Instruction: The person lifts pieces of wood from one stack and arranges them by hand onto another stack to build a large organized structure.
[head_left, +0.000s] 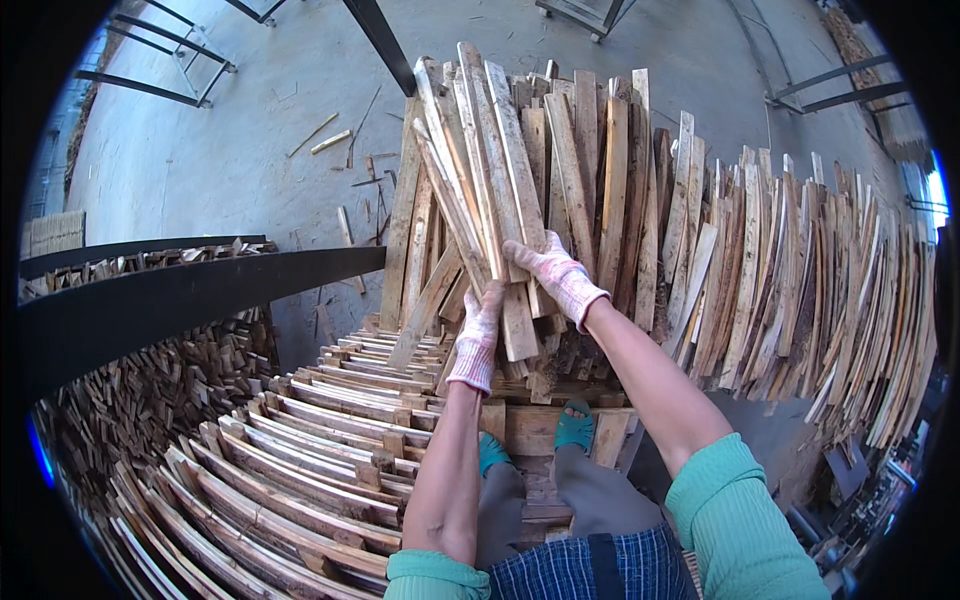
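Both my hands wear pale, pink-stained knit gloves and grip a loose bundle of wooden slats (pixel 487 150). My left hand (pixel 478 330) closes on the bundle's left side near its lower end. From the right, my right hand (pixel 553 275) wraps round the same slats, its fingers partly hidden by the wood. The slats fan out a little toward their far ends, and some have bark-stained faces. Beneath and beside them lies a pile of similar rough slats (pixel 587 150). One loose slat (pixel 425 308) slants just left of my left hand.
A long row of slats (pixel 790 270) continues to the right. Left of my legs, layered slats (pixel 300 450) are stacked with small spacer blocks between them. A dark metal beam (pixel 200 295) crosses at left. Wood scraps (pixel 332 141) litter the concrete floor (pixel 250 180). My sandalled feet stand on wooden boards (pixel 530 430).
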